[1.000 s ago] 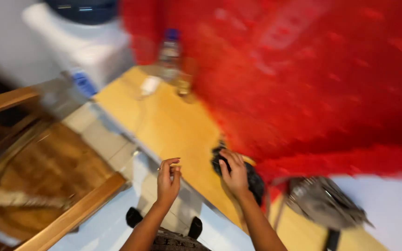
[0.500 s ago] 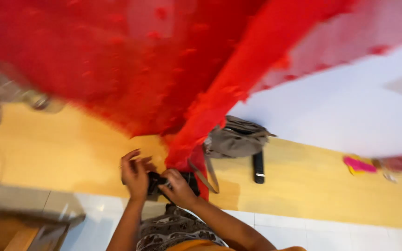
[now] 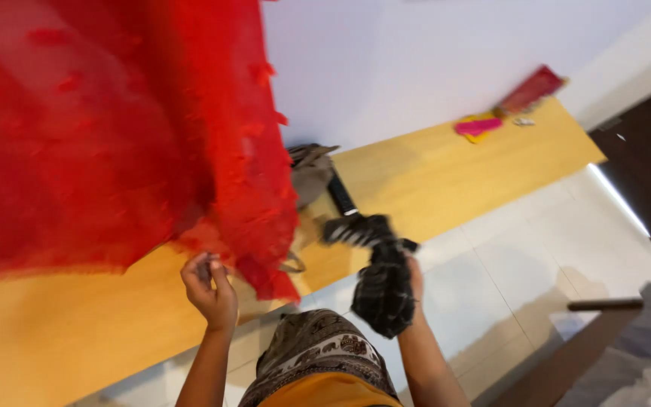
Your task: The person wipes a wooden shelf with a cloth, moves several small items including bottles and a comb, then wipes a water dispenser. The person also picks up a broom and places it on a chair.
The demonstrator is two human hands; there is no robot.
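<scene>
Fingers of the left hand (image 3: 209, 290) pinch the sheer red fringed fabric (image 3: 114, 128) while the right hand (image 3: 413, 279) grasps a dark checked cloth (image 3: 382, 290) above the yellow wooden tabletop (image 3: 446, 173).

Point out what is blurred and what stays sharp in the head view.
Head view: the red fringed cloth and the dark checked cloth in the right hand smear with motion; the left hand and yellow floor strip read fairly sharp.

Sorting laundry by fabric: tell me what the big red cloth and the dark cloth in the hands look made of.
Red cloth: thin, sheer woven fabric, matte, perhaps chiffon or net; light shows through and small tufts fringe its edge. The left hand pinches its lower edge.
Dark cloth: soft, thicker woven fabric, likely cotton, black with pale check lines, hanging limp from the right hand. Motion blur leaves both uncertain.
</scene>
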